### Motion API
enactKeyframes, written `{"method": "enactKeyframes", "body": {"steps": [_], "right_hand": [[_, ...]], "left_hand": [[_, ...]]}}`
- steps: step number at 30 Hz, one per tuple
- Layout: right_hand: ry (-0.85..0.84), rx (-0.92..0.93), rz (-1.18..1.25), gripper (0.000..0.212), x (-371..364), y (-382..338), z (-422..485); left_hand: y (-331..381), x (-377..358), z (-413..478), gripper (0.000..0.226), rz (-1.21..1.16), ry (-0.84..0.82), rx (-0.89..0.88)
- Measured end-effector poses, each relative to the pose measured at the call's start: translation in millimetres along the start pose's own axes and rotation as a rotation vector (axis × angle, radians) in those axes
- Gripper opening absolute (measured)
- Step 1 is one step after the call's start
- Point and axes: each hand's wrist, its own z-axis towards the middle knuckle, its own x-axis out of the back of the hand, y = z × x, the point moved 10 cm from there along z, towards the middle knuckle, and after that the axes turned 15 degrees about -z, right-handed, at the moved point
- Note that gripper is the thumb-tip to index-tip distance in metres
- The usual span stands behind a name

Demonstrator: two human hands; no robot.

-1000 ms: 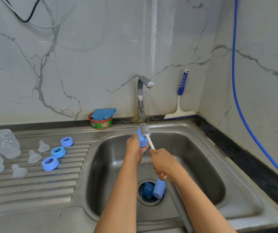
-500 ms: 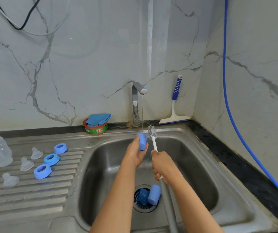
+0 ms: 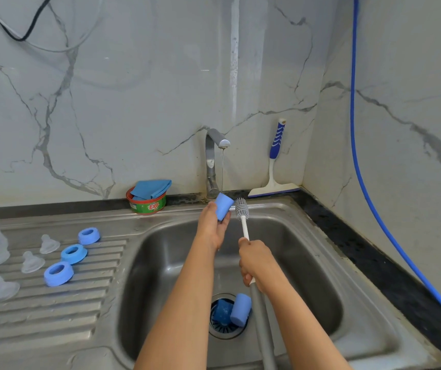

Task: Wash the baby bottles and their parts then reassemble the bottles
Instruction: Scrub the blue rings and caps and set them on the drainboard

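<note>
where marble [image 3: 134, 102] meets steel sink [image 3: 321, 263], left hand [image 3: 212, 228] grips probable cap [image 3: 223, 206], right hand [image 3: 256, 263] brush [image 3: 241, 208].

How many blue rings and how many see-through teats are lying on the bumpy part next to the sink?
Blue rings: 3
Clear teats: 3
Total: 6

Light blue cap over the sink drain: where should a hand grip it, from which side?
Probably from above, pinching the curved wall of the cap: it lies on its side over the drain, a darker blue piece at its left, the brush handle at right.
</note>
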Motion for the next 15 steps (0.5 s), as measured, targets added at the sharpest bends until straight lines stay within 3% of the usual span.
{"method": "enactKeyframes", "body": {"steps": [10, 15], "right_hand": [[0.012, 0.060, -0.100, 0.042, 5.3, -3.7, -3.0], [-0.100, 0.068, -0.209, 0.040, -2.3, -3.7, -20.2]], "left_hand": [[-6.1, 33.3, -2.5, 0.045, -0.082, 0.136, 0.035], [-6.2, 47.4, -8.9, 0.052, -0.084, 0.224, 0.058]]}}
